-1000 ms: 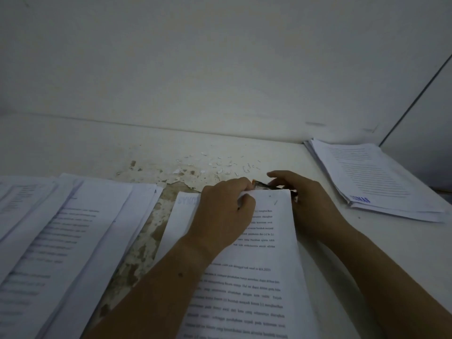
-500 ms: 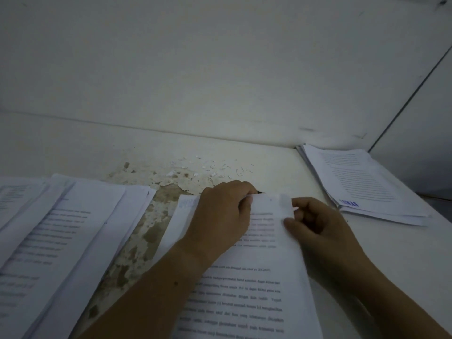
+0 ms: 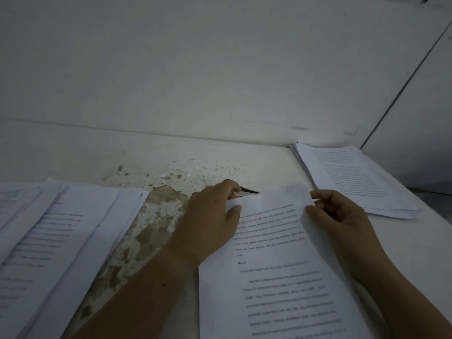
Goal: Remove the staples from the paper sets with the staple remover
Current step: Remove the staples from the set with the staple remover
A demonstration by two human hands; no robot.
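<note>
A printed paper set (image 3: 281, 277) lies on the table in front of me. My left hand (image 3: 210, 216) grips its top left corner, fingers curled over the edge and thumb pressed on the page. Just beyond those fingers a dark tool, apparently the staple remover (image 3: 248, 191), pokes out from behind the paper's top edge; I cannot tell whether the hand holds it. My right hand (image 3: 340, 216) pinches the top sheet at its upper right edge, and that corner is lifted and curled. No staple is visible in the set.
Spread stacks of printed sheets (image 3: 61, 241) cover the left of the table. Another stack (image 3: 354, 182) sits at the back right by the wall corner. Loose staples and paper bits (image 3: 215, 167) lie on the peeling tabletop (image 3: 151, 216) beyond my hands.
My right hand left the tool at the set's top edge, moved to the right edge and took hold of the top sheet, lifting its corner. My left hand stayed on the top left corner.
</note>
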